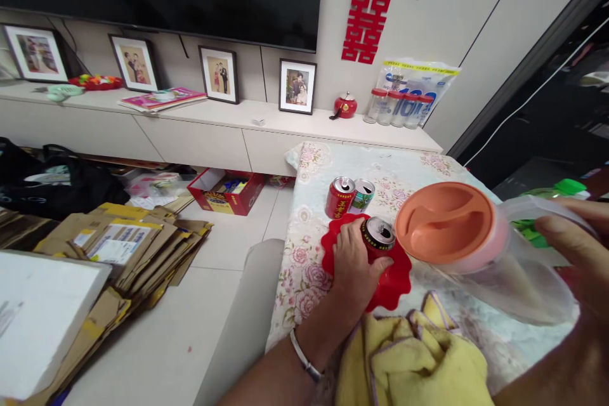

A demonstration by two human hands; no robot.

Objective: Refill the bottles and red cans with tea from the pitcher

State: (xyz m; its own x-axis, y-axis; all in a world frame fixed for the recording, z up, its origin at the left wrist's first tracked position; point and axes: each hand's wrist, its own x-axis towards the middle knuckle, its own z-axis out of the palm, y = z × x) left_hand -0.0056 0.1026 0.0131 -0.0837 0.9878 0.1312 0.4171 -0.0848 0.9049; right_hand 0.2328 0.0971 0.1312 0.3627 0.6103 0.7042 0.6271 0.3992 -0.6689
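My left hand (pixel 353 263), with a silver bangle at the wrist, curls its fingers and thumb round a dark-sided drink can (pixel 378 238) with an opened silver top. The can is over a red scalloped plate (pixel 397 279); whether its base touches the plate is hidden. At the right edge, my right hand (pixel 571 241) grips a translucent plastic jug (pixel 528 288), its thumb on the upper part. An orange lid (pixel 445 222) with a moulded recess faces up beside the can, seemingly part of the jug. Behind stand a red drink can (pixel 340 198) and a green can (pixel 364 195), both opened.
A crumpled yellow cloth (pixel 423 361) lies at the near edge of the flower-patterned tablecloth (pixel 304 292). A green-capped bottle (pixel 566 189) is behind my right hand. Flattened cardboard (pixel 143 247) and a red box (pixel 228 193) sit on the floor at left.
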